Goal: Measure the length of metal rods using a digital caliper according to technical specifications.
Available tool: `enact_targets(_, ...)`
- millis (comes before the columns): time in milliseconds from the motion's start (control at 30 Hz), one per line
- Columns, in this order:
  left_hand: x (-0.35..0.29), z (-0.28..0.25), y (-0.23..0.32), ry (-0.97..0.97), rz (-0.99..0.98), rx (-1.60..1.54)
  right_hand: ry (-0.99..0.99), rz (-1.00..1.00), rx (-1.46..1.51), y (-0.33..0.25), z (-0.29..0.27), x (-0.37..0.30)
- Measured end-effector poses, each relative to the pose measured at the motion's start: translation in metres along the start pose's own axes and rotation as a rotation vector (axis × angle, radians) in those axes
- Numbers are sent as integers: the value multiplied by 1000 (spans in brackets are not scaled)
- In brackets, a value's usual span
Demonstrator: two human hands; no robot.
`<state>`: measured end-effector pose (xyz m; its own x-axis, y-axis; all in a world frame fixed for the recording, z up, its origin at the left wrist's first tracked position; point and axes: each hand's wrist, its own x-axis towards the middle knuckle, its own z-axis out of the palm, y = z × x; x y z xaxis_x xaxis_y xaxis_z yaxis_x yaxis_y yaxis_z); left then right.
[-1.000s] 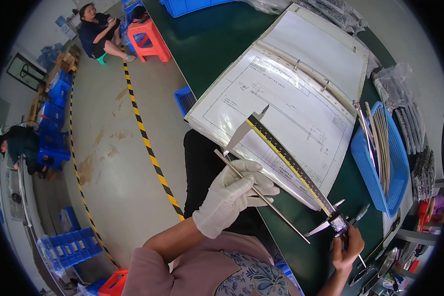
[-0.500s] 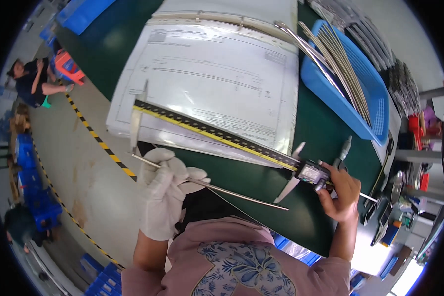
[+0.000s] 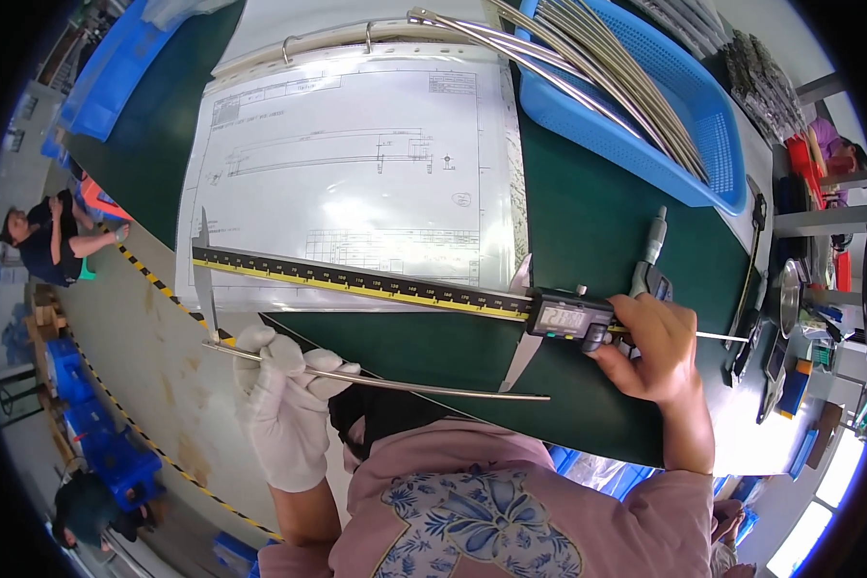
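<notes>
My left hand (image 3: pixel 287 395), in a white glove, pinches a thin metal rod (image 3: pixel 424 388) near its left end. A long digital caliper (image 3: pixel 376 284) with a black and yellow scale is gripped at its display end by my bare right hand (image 3: pixel 653 347). Its jaws are spread wide and point toward me. The left jaw's tip meets the rod near the rod's left end. The right jaw's tip is at the rod, whose right end reaches a little past it; whether they touch I cannot tell. Behind the caliper lies a ring binder (image 3: pixel 356 193) opened at a technical drawing in a clear sleeve.
A blue plastic basket (image 3: pixel 727 183) holding several metal rods (image 3: pixel 636 87) stands at the far right of the green table (image 3: pixel 588 250). A micrometer (image 3: pixel 655 250) lies beyond my right hand. More tools lie at the right edge. A person (image 3: pixel 48 236) sits off to the left.
The rod and the caliper have come together, with the rod now lying along the jaw tips. The caliper is turned more level. My view has shifted, so the binder and basket appear farther left.
</notes>
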<state>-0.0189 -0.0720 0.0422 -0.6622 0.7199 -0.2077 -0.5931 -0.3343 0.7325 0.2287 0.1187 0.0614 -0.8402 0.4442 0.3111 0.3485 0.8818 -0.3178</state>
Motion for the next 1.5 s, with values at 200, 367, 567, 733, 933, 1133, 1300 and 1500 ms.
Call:
enact_targets(200, 2, -1, 1, -1, 12, -11, 36, 8, 24, -2, 3, 2)
enact_targets(367, 3, -4, 1, -20, 6, -11, 33, 15, 13, -3, 2, 3)
enact_targets(567, 3, -3, 2, -29, -9, -30, 44, 27, 13, -1, 3, 1)
enact_targets(733, 3, -1, 2, -33, -9, -36, 50, 33, 7, -1, 3, 1)
enact_targets(933, 3, -3, 2, -52, -14, -47, 57, 39, 9, -1, 3, 1)
enact_targets(1133, 3, -2, 2, -48, 1, -81, 53, 42, 17, -1, 3, 1)
enact_targets(1300, 4, -2, 2, -46, 0, -75, 7, 50, 39, -3, 0, 3)
enact_targets(1500, 4, -6, 3, -72, -8, -74, -8, 49, 39, -4, 0, 3)
